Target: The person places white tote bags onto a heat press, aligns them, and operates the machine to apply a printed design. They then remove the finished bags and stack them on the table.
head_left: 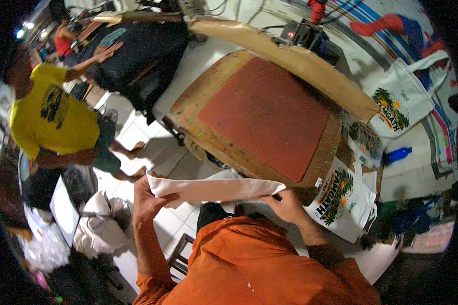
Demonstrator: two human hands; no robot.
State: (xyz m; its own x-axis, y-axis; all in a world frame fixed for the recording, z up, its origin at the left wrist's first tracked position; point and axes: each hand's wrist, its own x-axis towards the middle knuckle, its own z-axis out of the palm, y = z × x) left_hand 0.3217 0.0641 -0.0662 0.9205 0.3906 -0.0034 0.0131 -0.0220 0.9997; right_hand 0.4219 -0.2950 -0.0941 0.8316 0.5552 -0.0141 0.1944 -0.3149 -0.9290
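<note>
A pale white piece of cloth (213,189) is stretched between my two hands in front of my body, seen nearly edge-on as a long band. My left hand (150,198) grips its left end, with the thumb lying along the near side. At the other end my right hand (286,204) pinches the corner, where a small dark spot shows. Just beyond the cloth lies a board with a flat reddish-brown pad (269,117) on it. The pad carries nothing. I cannot tell whether the cloth is a single piece or a folded bag.
A brown-covered bar (290,61) runs along the board's far side, near a device with a red display (291,34). Printed white tote bags (343,203) lie at right, beside a blue bottle (398,155). A co-worker in a yellow shirt (56,112) touches black fabric (147,46) at left.
</note>
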